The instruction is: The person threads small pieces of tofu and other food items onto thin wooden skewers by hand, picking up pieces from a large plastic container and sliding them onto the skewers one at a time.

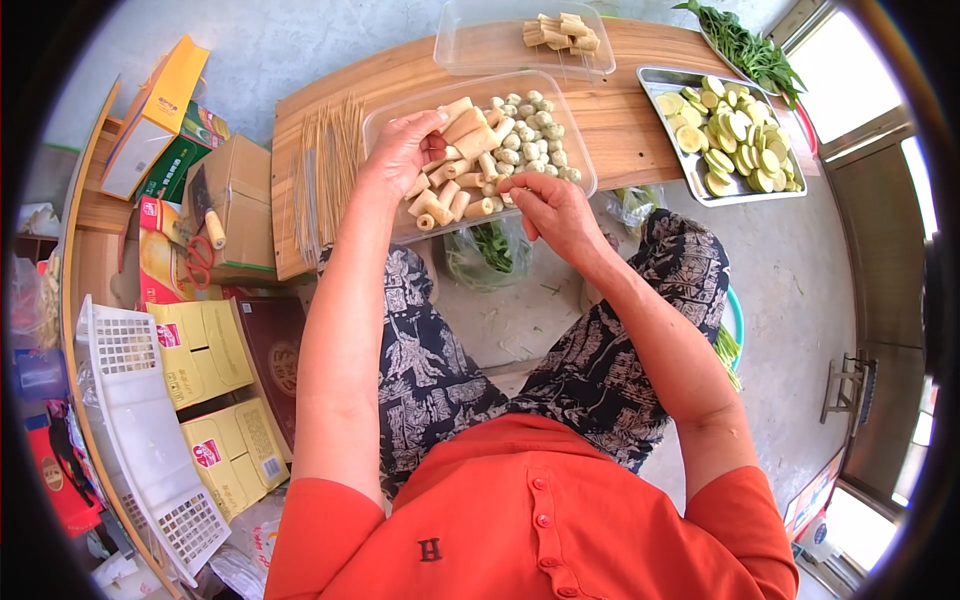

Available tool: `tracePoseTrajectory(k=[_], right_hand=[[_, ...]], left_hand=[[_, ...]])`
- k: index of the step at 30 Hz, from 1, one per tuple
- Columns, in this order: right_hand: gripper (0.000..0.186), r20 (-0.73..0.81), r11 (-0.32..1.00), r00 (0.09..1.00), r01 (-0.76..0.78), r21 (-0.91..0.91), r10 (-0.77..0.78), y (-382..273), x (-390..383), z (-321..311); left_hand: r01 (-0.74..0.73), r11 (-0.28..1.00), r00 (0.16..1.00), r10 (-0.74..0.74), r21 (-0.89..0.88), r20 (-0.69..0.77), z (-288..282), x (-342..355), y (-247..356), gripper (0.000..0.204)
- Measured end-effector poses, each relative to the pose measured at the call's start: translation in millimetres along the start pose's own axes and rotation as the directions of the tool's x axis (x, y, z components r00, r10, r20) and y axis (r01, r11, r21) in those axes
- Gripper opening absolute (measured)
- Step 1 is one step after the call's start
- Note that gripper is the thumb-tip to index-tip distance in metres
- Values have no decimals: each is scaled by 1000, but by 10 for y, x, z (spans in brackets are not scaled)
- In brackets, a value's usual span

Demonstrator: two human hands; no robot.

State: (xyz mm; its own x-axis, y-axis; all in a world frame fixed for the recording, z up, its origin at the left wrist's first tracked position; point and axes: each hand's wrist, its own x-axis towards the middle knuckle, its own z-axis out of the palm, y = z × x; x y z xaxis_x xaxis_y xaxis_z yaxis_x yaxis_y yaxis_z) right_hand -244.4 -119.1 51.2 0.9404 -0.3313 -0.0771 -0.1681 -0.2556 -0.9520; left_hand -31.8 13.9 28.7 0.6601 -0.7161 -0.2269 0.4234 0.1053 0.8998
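Note:
My left hand (pixel 405 150) is raised over the left part of a clear plastic tub (pixel 555 90), gripping pale tan rolls (pixel 463 125). My right hand (pixel 545 210) is closed with thumb and index finger pinched at the tub's near right; what it holds is too small to tell. More cut rolls (pixel 445 202) lie below my hands, beside speckled greenish balls (pixel 535 135) in the right half of the tub. Thin wooden skewers (pixel 320 170) lie on the wooden board left of the tub.
Wooden board (pixel 620 150) bears a tub of skewered rolls (pixel 560 35), a tray of sliced squash (pixel 745 140) and leafy greens (pixel 750 55). Bagged greens (pixel 490 260) sit below. At left are boxes (pixel 235 210), red scissors (pixel 200 265), a knife (pixel 210 220) and a white rack (pixel 145 430).

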Motion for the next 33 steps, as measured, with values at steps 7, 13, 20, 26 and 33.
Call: tracePoseTrajectory(k=[7, 13, 20, 26, 33], right_hand=[[21, -19, 1000, 1000, 1, 6, -1, 45, 66, 29], [20, -18, 994, 1000, -23, 104, 25, 94, 101, 36], [20, -36, 988, 999, -12, 157, 18, 88, 62, -64], [20, -28, 991, 1000, -4, 131, 8, 84, 35, -103], [21, -23, 991, 1000, 5, 133, -2, 58, 5, -121]], left_hand=[[18, 997, 998, -23, 79, 57, 110, -15, -45, 24], [80, 997, 997, -80, 11, 7, 107, -22, -40, 26], [-63, 341, 995, 98, 938, 31, -261, 94, -300, 12], [-38, -54, 978, -205, 998, 26, -350, 45, -572, 19], [-100, -131, 979, -192, 986, 74, -350, -23, -590, 18]])
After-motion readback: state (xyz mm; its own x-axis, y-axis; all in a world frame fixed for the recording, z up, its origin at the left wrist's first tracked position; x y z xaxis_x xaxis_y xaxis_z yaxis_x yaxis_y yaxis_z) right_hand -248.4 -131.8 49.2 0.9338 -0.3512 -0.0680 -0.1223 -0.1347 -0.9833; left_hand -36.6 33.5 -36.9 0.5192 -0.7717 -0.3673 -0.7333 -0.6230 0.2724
